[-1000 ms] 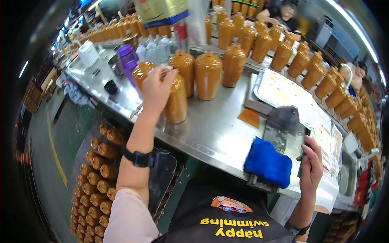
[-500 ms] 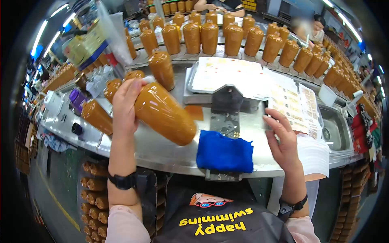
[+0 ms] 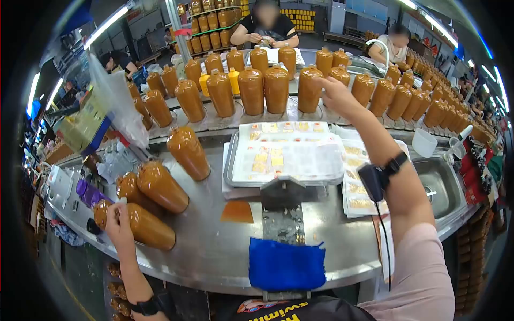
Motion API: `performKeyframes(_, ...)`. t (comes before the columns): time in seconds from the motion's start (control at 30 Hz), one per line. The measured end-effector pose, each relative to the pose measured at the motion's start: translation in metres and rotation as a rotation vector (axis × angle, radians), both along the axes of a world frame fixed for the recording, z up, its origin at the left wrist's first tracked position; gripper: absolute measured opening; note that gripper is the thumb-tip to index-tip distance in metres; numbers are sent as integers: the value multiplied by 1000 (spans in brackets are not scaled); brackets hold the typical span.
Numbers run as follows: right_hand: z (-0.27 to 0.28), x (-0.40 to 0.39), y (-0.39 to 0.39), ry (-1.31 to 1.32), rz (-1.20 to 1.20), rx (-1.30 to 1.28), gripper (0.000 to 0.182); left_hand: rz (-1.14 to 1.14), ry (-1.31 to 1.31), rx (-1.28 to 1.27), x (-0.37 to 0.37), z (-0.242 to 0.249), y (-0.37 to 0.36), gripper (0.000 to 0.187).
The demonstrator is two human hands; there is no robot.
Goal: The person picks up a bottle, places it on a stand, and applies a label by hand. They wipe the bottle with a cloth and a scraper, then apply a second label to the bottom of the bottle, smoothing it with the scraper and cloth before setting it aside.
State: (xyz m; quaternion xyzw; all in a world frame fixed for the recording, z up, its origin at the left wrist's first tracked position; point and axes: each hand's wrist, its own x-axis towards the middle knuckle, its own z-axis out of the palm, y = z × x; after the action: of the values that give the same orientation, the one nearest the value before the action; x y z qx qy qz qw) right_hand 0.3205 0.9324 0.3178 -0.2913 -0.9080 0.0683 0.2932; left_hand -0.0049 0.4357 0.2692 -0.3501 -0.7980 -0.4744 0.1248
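My left hand [image 3: 120, 223] is closed around the neck end of a glossy brown bottle [image 3: 152, 230] at the left of the steel table; a white cover shows on one fingertip. Beside that bottle are more brown bottles [image 3: 163, 187], and another bottle [image 3: 188, 153] stands farther back. My right hand [image 3: 342, 99] is stretched over the table to the far ledge. Its fingers are apart at the upper right side of a brown bottle [image 3: 309, 91] in the row there; whether they touch it is hard to see.
A tray [image 3: 231, 171] with white sheets and small labels lies mid-table, near more label sheets [image 3: 356, 187]. In front are a dark metal stand [image 3: 282, 193], a blue cloth [image 3: 287, 265] and an orange-brown piece [image 3: 237, 212]. A sink [image 3: 436, 182] is at right. Co-workers sit beyond the ledge.
My left hand has moved down and left with the bottle, which was held tilted above the table. My right hand has gone from the table's right side out to the bottle row. The view has tilted up.
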Motion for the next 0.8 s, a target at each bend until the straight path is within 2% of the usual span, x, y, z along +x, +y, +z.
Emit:
performKeyframes(0.17,-16,-88,76,-57,-130,120,50,-40,49,-59,3,-4,-12,27)
performKeyframes(0.2,-17,-94,86,-79,-156,131,48,-16,38,-44,9,-4,-11,33)
performKeyframes(0.3,-19,-103,112,-114,-189,179,41,137,414,1,28,-5,-27,40)
performKeyframes(0.37,-23,-102,122,-91,-140,226,35,107,495,47,41,-1,-32,42)
performKeyframes(0.4,-23,-102,121,-59,-200,241,23,93,536,71,49,-1,-34,42)
performKeyframes(0.5,-26,-87,118,44,-254,105,19,-89,507,150,74,8,-14,42)
performKeyframes(0.57,-33,-73,105,128,-245,161,18,-233,442,219,81,6,1,40)
performKeyframes(0.63,-27,-52,92,125,-223,194,17,-303,476,86,88,11,14,39)
performKeyframes(0.7,-6,-22,67,232,-104,320,18,-403,523,29,96,17,33,41)
performKeyframes(0.77,38,13,24,196,45,382,18,-477,342,-28,105,12,45,47)
performKeyframes(0.8,60,29,-6,181,119,453,19,-557,239,30,109,11,58,51)
